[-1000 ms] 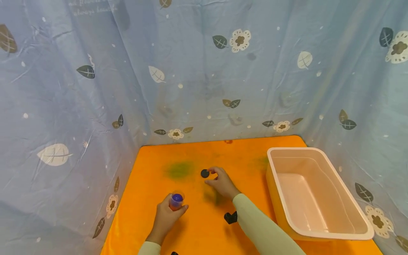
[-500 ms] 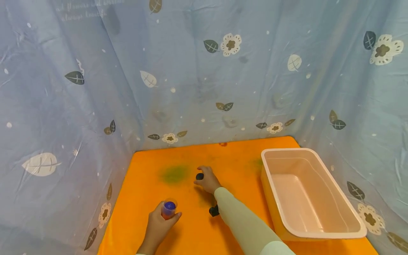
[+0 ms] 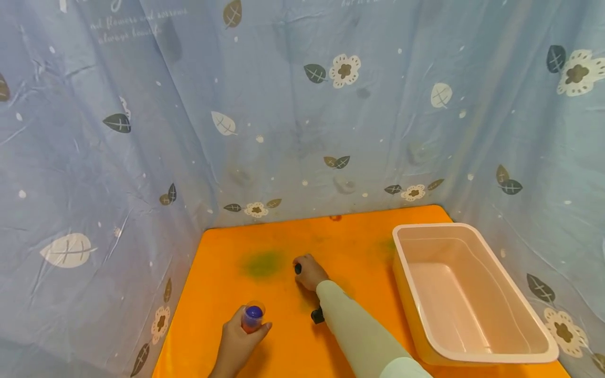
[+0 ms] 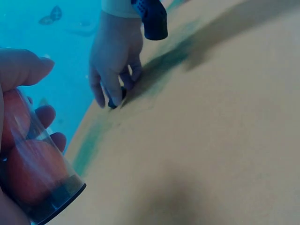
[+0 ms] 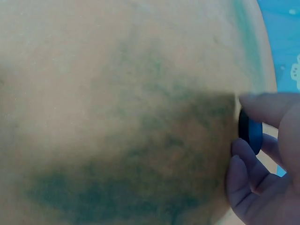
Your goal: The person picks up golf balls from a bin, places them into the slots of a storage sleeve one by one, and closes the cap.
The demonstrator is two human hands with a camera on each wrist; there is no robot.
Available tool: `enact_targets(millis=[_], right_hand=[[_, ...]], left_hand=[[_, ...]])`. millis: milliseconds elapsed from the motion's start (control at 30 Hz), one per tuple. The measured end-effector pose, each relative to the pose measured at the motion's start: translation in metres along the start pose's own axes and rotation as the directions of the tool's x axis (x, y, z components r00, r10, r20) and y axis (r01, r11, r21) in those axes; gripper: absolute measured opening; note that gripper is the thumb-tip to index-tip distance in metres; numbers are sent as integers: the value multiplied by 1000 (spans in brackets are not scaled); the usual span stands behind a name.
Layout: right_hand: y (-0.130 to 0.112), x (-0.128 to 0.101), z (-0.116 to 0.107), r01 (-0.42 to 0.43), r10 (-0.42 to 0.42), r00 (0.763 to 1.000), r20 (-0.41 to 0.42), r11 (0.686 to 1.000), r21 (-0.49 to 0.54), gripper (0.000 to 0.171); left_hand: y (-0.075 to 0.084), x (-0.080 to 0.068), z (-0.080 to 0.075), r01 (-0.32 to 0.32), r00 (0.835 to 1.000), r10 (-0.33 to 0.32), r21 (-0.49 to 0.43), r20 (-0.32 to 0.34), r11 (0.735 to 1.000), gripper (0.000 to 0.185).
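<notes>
My left hand (image 3: 236, 341) grips a clear cylindrical container (image 3: 248, 323), its open top tilted toward the head camera. A blue-purple ball (image 3: 253, 312) sits at its mouth. Reddish balls (image 4: 36, 168) show through the wall in the left wrist view, above a dark base. Farther out over the table, my right hand (image 3: 313, 274) pinches a round black lid (image 5: 251, 132) between thumb and fingers. The lid is on edge in the right wrist view, close to the table surface, and the fingers partly cover it.
A large pale pink bin (image 3: 496, 359) stands on the right of the orange table (image 3: 359, 241). Green stains (image 3: 263, 263) mark the tabletop. Blue patterned curtains (image 3: 283, 105) hang along the back and both sides. A black camera (image 3: 317, 315) hangs under my right wrist.
My right fingers have closed from beside the black lid to a pinch on it. The left hand keeps its grip on the container. The head view has shifted slightly.
</notes>
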State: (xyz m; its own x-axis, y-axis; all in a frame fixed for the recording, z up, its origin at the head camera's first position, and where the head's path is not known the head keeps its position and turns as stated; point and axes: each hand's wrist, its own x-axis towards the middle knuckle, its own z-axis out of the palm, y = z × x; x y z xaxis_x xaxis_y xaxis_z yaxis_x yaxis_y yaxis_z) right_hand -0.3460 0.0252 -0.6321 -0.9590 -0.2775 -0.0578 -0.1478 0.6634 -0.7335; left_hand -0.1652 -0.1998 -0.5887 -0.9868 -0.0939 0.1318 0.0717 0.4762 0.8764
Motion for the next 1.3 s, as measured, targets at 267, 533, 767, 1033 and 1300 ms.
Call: enact_targets(millis=[267, 533, 767, 1033, 1300], right_hand=[[-2, -4, 5, 20, -20, 1000, -4, 993, -116, 24], [-9, -4, -9, 59, -60, 998, -24, 997, -50, 36], [-27, -15, -37, 112, -104, 992, -74, 988, 104, 37], [-21, -56, -47, 162, -140, 981, -135, 971, 173, 35], [-9, -113, -64, 150, -96, 970, -225, 960, 238, 35]], left_hand=[[-1, -5, -2, 16, 1000, -16, -28, 4, 999, 42], [-4, -3, 0, 3, 1000, -3, -41, 15, 999, 40], [-5, 0, 0, -43, 999, 44, -41, 2, 998, 39], [-5, 3, 4, -58, 997, 62, -96, 46, 994, 38], [1, 12, 11, -46, 988, 60, -100, 142, 994, 36]])
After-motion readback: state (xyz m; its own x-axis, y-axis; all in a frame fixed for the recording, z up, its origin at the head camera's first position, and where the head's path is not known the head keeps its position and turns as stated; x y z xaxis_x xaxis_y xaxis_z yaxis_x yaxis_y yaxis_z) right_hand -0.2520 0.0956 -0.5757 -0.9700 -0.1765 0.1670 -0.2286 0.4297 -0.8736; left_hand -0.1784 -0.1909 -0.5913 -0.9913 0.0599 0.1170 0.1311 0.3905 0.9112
